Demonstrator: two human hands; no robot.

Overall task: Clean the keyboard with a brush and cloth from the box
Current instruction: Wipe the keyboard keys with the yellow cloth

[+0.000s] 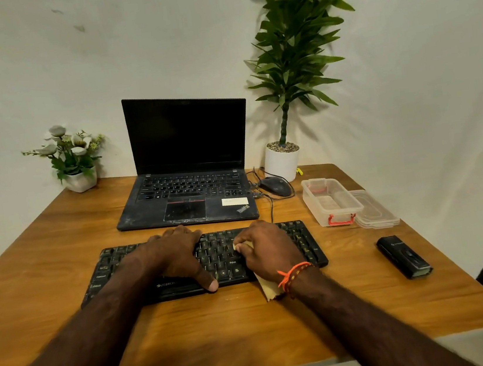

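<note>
While the cloth stage of the cleaning appears to be in hand, the items are lying as follows, largest first.

Table (pixel 61 268), one, wooden, carrying everything listed.

Potted plant (pixel 293 53), one, tall, standing at the far right; flower pot (pixel 76 161), one, small, standing at the far left.

Laptop (pixel 186 171), one, open with a dark screen, sitting far centre.

Keyboard (pixel 296 237), one, black, lying near centre just in front of the laptop; this is the piece being cleaned.

Box (pixel 330 200), one, clear plastic with red clasps, sitting open to the right of the keyboard, with one lid (pixel 376 211) resting against its right side. No brush is showing in the box or elsewhere.

Black case-like object (pixel 403 256), one, lying near right, well apart from the box; its purpose cannot be told.

Mouse (pixel 276 186), one, wired, resting just right of the laptop.

Left hand (pixel 178 252), one, lying flat with fingers spread on the keys, seemingly steadying the board.

Right hand (pixel 266 250), one, wearing an orange thread at the wrist, closed around the cloth (pixel 268 288) and pressing it onto the middle keys; one yellowish corner is trailing out by the wrist.

Next move, by judgement: working the cloth across the remaining rows under light pressure.
</note>
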